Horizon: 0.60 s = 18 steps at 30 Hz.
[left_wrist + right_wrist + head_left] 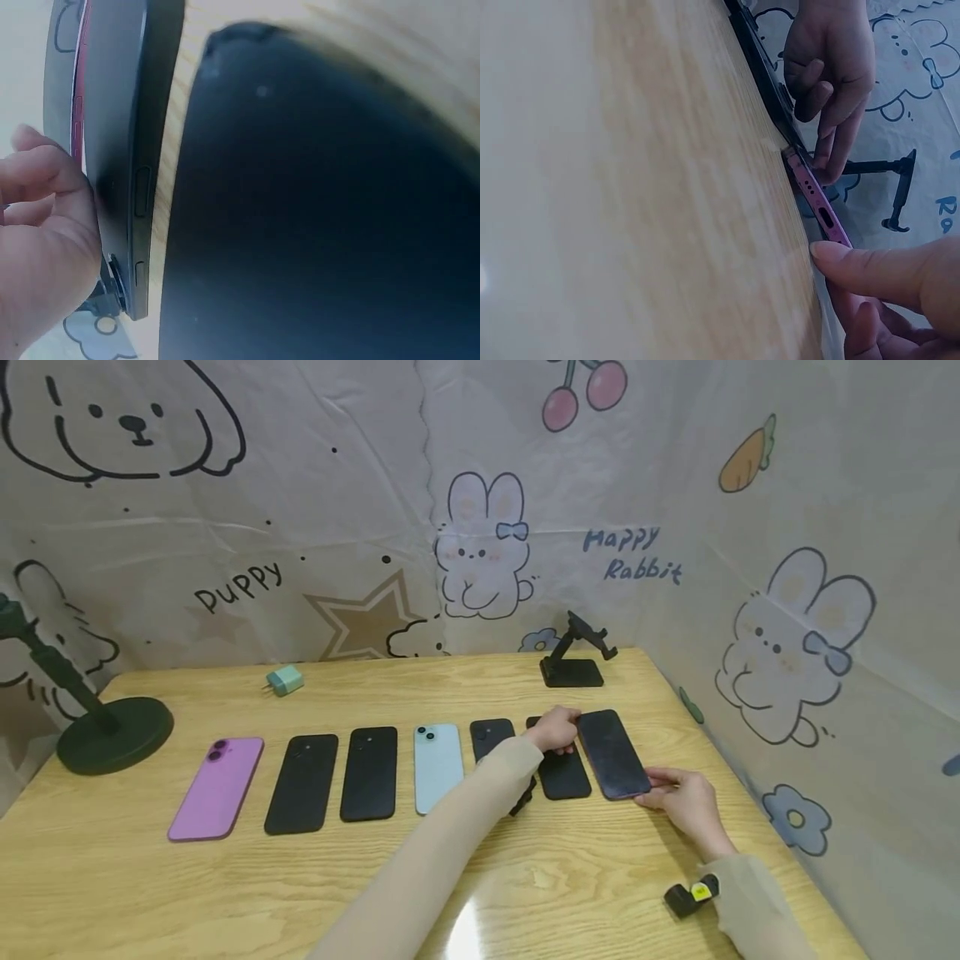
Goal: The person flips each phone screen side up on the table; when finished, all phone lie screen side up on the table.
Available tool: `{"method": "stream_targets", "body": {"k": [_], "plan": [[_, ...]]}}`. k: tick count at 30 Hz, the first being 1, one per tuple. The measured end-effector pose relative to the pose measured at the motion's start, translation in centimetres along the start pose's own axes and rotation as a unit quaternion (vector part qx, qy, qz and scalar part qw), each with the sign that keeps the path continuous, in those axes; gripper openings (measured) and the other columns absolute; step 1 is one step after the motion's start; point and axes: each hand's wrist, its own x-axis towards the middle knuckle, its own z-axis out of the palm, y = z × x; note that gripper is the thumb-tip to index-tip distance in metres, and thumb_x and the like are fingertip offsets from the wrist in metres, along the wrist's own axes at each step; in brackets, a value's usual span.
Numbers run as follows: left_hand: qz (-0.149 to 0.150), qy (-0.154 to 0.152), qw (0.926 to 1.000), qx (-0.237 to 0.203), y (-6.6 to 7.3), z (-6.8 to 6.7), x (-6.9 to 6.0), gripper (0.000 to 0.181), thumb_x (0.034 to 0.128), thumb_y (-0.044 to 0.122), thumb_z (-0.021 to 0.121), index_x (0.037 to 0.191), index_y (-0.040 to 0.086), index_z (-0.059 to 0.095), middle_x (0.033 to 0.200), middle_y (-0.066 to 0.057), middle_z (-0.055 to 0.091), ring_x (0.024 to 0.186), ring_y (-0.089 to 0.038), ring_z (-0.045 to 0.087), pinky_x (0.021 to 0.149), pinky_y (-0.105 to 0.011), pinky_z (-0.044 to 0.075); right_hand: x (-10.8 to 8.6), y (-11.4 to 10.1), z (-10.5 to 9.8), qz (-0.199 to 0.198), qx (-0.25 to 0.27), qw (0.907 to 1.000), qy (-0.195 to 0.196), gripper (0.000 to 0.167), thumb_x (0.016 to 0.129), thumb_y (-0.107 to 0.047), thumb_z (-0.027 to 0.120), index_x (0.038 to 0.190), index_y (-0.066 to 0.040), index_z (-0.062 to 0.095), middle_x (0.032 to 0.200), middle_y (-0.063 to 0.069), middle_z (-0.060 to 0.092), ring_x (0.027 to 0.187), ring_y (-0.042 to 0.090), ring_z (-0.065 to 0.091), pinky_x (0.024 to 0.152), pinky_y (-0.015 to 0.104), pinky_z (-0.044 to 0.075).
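Note:
At the right end of a row of phones lies a smartphone with its dark screen up; its purple edge shows in the right wrist view. My right hand pinches its near right corner between thumb and fingers. Reaching across, my left hand holds its far left corner with the fingertips, the other fingers curled. Under that hand lies a black phone, partly covered. Another black phone is partly hidden by my left sleeve. In the left wrist view, a dark phone fills the foreground.
Farther left lie a light blue phone, two black phones and a lilac phone. A black phone stand is at the back right, a mint charger plug at the back left. The green round base stands at far left.

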Motion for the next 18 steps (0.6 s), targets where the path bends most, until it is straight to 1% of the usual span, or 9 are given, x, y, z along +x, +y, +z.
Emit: {"method": "stream_targets", "body": {"k": [2, 3, 5, 7, 10, 13, 14, 16, 18], "plan": [[0.002, 0.005, 0.9999, 0.015, 0.5, -0.1, -0.9, 0.052, 0.0967, -0.001, 0.035, 0.149, 0.007, 0.034, 0.123, -0.017, 0.062, 0.054, -0.013, 0.052, 0.051, -0.024, 0.044, -0.1, 0.1, 0.0, 0.003, -0.003, 1.0000, 0.001, 0.052, 0.071, -0.011, 0.084, 0.117, 0.005, 0.066, 0.099, 0.018, 0.072, 0.072, 0.002, 0.065, 0.066, 0.012, 0.044], [0.002, 0.007, 0.9998, 0.021, 0.7, -0.1, -1.3, 0.052, 0.0976, 0.000, 0.035, 0.149, 0.007, 0.033, 0.131, -0.014, 0.057, 0.053, -0.011, 0.049, 0.051, -0.023, 0.041, -0.1, 0.1, 0.0, 0.005, -0.004, 1.0000, 0.001, 0.052, 0.071, -0.011, 0.084, 0.117, 0.005, 0.066, 0.099, 0.018, 0.072, 0.072, 0.002, 0.065, 0.066, 0.012, 0.044], [0.004, 0.007, 0.9996, 0.027, 0.8, -0.1, -1.6, 0.052, 0.0985, 0.000, 0.034, 0.150, 0.007, 0.031, 0.143, -0.012, 0.048, 0.051, -0.009, 0.046, 0.050, -0.021, 0.040, -0.1, 0.1, 0.0, 0.006, -0.007, 1.0000, -0.001, 0.052, 0.072, -0.011, 0.083, 0.118, 0.005, 0.065, 0.099, 0.018, 0.072, 0.073, 0.003, 0.065, 0.067, 0.012, 0.044], [0.008, 0.005, 0.9995, 0.030, 0.6, 0.0, -1.3, 0.052, 0.0992, 0.002, 0.033, 0.150, 0.007, 0.030, 0.142, -0.012, 0.049, 0.050, -0.008, 0.045, 0.049, -0.020, 0.038, 0.0, 0.0, 0.0, 0.005, -0.010, 0.9999, -0.002, 0.050, 0.073, -0.010, 0.082, 0.118, 0.005, 0.065, 0.100, 0.019, 0.071, 0.075, 0.006, 0.067, 0.066, 0.012, 0.044], [0.011, 0.004, 0.9993, 0.037, 0.4, 0.1, -0.9, 0.052, 0.0991, 0.003, 0.033, 0.150, 0.007, 0.029, 0.126, -0.015, 0.060, 0.049, -0.008, 0.047, 0.048, -0.019, 0.040, 0.1, 0.0, 0.0, 0.001, -0.016, 0.9999, 0.000, 0.048, 0.074, -0.008, 0.081, 0.117, 0.006, 0.065, 0.101, 0.021, 0.071, 0.079, 0.012, 0.069, 0.064, 0.011, 0.045], [0.013, 0.001, 0.9991, 0.039, 0.4, 0.1, -0.9, 0.051, 0.1000, 0.005, 0.033, 0.151, 0.007, 0.029, 0.121, -0.015, 0.061, 0.049, -0.008, 0.049, 0.048, -0.019, 0.042, 0.1, -0.1, 0.0, 0.003, -0.016, 0.9999, 0.003, 0.048, 0.074, -0.006, 0.080, 0.117, 0.007, 0.065, 0.101, 0.023, 0.070, 0.081, 0.018, 0.070, 0.063, 0.011, 0.045], [0.014, 0.001, 0.9991, 0.039, 0.4, 0.1, -0.9, 0.051, 0.1002, 0.005, 0.032, 0.151, 0.007, 0.028, 0.123, -0.015, 0.060, 0.049, -0.008, 0.049, 0.048, -0.019, 0.042, 0.1, -0.1, 0.0, 0.004, -0.015, 0.9999, 0.004, 0.048, 0.074, -0.006, 0.081, 0.117, 0.007, 0.065, 0.100, 0.023, 0.070, 0.081, 0.019, 0.070, 0.063, 0.011, 0.045], [0.014, -0.002, 0.9993, 0.035, 0.4, 0.1, -1.0, 0.050, 0.1008, 0.006, 0.031, 0.151, 0.006, 0.027, 0.134, -0.015, 0.054, 0.050, -0.008, 0.049, 0.049, -0.019, 0.042, 0.1, -0.1, 0.0, 0.008, -0.014, 0.9999, 0.005, 0.048, 0.073, -0.006, 0.081, 0.116, 0.008, 0.065, 0.100, 0.023, 0.071, 0.081, 0.020, 0.071, 0.063, 0.011, 0.045], [0.014, -0.004, 0.9993, 0.033, 0.5, 0.1, -1.0, 0.050, 0.1009, 0.006, 0.030, 0.151, 0.006, 0.027, 0.139, -0.015, 0.051, 0.050, -0.008, 0.049, 0.049, -0.019, 0.043, 0.1, 0.0, 0.0, 0.012, -0.014, 0.9998, 0.007, 0.048, 0.073, -0.006, 0.082, 0.116, 0.007, 0.065, 0.100, 0.023, 0.071, 0.083, 0.023, 0.071, 0.063, 0.011, 0.044]]}}
